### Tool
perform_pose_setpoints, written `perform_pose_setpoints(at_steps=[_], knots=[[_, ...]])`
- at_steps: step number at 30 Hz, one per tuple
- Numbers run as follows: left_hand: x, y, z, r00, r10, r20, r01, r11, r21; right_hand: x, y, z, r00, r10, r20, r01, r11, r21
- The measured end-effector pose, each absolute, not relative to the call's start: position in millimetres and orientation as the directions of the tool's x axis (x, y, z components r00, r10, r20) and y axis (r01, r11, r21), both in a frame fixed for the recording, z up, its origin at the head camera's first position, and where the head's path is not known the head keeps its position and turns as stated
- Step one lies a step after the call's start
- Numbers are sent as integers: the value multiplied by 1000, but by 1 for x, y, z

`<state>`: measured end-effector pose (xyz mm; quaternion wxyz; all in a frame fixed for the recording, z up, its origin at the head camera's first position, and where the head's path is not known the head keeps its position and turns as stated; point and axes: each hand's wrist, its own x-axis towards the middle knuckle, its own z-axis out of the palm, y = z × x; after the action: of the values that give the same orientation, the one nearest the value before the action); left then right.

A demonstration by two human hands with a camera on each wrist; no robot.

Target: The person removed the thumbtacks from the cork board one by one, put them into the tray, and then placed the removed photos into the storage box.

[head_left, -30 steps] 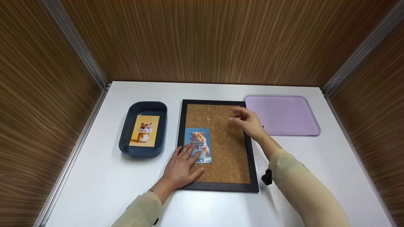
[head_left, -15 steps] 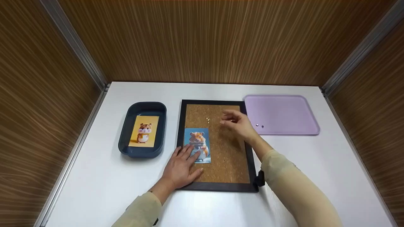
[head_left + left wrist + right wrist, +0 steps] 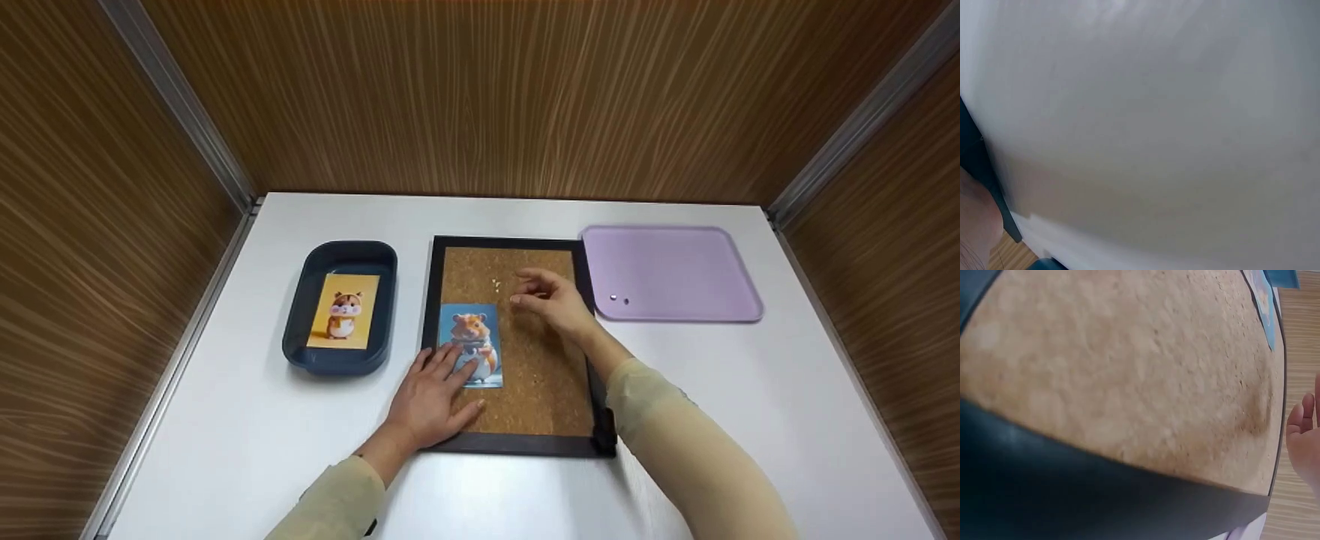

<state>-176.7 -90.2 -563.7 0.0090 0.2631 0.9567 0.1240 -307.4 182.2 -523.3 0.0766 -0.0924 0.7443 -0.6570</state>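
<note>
A cork board with a black frame lies on the table. On its left side is a blue hamster picture card. My left hand rests flat on the board's lower left, fingertips over the card's lower part. Only a bit of that hand shows at the left wrist view's edge. Several small gold pins sit on the cork above the card. Just right of them, over the cork, my right hand has thumb and forefinger apart, with nothing visible between them. It also shows at the right wrist view's right edge.
A dark blue tray on the left holds a yellow hamster card. At the right, a lilac tray meets the board's upper right corner. Two tiny pins lie in it. Wood-grain walls enclose the white table.
My right hand has moved left and slightly down over the cork, toward the gold pins, uncovering the two pins in the lilac tray. My left hand has stayed in place.
</note>
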Motion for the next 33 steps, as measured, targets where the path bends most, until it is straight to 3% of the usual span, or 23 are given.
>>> perform_pose_setpoints(at_steps=[33], knots=[[-178,-91,-564,-857,513,47,507,824,255,-310,168,-547,-952,-307,-14,-47,193,-980]])
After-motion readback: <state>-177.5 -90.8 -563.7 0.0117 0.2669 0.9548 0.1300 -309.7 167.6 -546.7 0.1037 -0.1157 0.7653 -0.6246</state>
